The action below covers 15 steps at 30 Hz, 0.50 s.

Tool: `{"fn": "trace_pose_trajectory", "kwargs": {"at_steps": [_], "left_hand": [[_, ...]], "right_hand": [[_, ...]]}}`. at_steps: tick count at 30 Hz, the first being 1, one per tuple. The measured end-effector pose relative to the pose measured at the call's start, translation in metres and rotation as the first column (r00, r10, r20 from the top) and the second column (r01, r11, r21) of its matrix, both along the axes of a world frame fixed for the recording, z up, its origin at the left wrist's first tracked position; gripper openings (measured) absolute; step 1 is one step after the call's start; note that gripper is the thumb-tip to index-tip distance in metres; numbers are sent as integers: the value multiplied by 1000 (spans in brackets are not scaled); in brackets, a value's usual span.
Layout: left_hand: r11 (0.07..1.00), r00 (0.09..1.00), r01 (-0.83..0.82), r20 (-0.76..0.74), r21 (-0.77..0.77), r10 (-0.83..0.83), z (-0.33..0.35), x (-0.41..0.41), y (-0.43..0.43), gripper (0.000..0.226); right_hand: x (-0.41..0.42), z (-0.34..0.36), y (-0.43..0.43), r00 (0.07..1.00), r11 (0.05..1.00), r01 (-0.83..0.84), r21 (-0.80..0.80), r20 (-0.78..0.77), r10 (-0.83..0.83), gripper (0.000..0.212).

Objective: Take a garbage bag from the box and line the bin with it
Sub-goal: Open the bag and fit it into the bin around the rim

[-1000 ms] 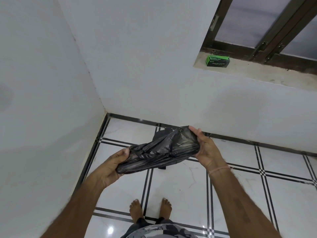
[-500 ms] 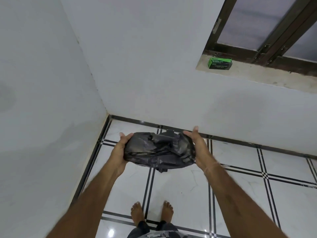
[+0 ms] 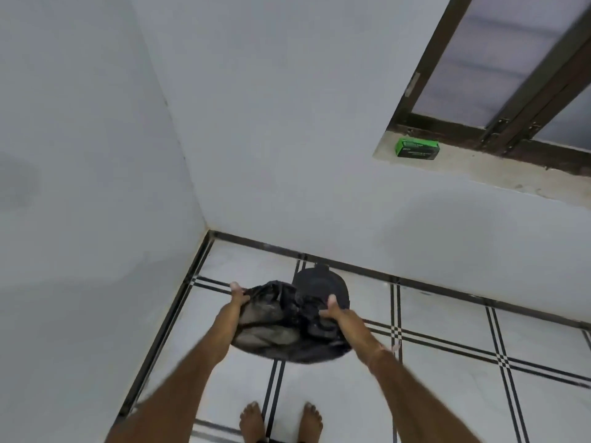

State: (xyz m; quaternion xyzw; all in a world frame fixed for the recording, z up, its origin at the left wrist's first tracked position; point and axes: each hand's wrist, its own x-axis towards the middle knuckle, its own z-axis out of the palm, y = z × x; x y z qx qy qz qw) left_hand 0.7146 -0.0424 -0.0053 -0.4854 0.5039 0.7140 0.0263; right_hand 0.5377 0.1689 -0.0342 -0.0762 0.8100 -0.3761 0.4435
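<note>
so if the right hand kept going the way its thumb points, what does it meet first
Most likely the dark round bin just beyond the right hand, which grips the crumpled black plastic bag; depth is unclear.

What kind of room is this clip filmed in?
Probably a bare corner of a home: white tiled floor with black lines, plain white walls, and a dark-framed window with a rough sill.

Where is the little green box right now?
In the head view, the green box sits upper right on the window ledge, at its left end, just below the dark window frame.
</note>
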Motion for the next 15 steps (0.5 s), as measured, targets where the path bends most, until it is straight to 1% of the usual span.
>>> {"fn": "trace_pose_trajectory", "kwargs": {"at_steps": [1, 2, 3, 4, 5, 6, 7, 8, 9, 10, 11, 12, 13, 14, 15], "left_hand": [[1000, 999, -6, -33, -9, 5, 9, -1, -1, 67], [1000, 998, -9, -66, -17, 8, 21, -9, -7, 65], [998, 993, -18, -114, -53, 12, 38, -20, -16, 62], [994, 986, -68, -158, -87, 53, 56, -33, -27, 57], [984, 972, -127, -214, -125, 98, 67, -46, -37, 51], [972, 958, -167, -261, -168, 119, 74, -57, -43, 42], [968, 950, -154, -299, -200, 90, 78, -63, -45, 44], [966, 962, -119, -269, -228, 55, 79, -61, -44, 54], [961, 970, -89, -243, -262, 23, 70, -58, -41, 68], [962, 984, -30, -175, -272, -19, 53, -49, -36, 79], [969, 990, 29, -127, -246, -61, 38, -39, -29, 87], [982, 991, 65, -101, -176, -84, 28, -30, -26, 91], [991, 992, 69, -100, -116, -81, 21, -23, -24, 92], [997, 993, 39, -109, -69, -46, 13, -17, -26, 91], [999, 995, 4, -98, -54, -10, 10, -15, -31, 89]], "right_hand": [[-5, 7, -6, 998, 998, 55, -31, 28, -54, 84], [-13, 26, -17, 996, 995, 87, -57, 15, -87, 83], [-23, 49, -32, 991, 989, 113, -100, -60, -119, 80], [-33, 75, -46, 971, 979, 112, -171, -193, -145, 71], [-41, 97, -57, 902, 963, 87, -254, -390, -185, 60], [-41, 119, -62, 768, 942, 32, -335, -595, -238, 51], [-40, 127, -64, 597, 939, -39, -341, -762, -252, 48], [-38, 125, -64, 501, 967, -98, -235, -851, -156, 50], [-37, 107, -62, 534, 991, -131, -36, -844, 40, 55], [-31, 85, -55, 677, 972, -167, 166, -697, 235, 70], [-22, 66, -47, 814, 947, -192, 256, -497, 300, 87], [-17, 49, -38, 911, 961, -176, 211, -334, 241, 96], [-13, 44, -32, 976, 992, -65, 106, -201, 86, 93], [-7, 46, -26, 997, 999, 41, -1, -63, -41, 87], [-9, 48, -20, 993, 991, 115, -65, 19, -114, 84]]}}
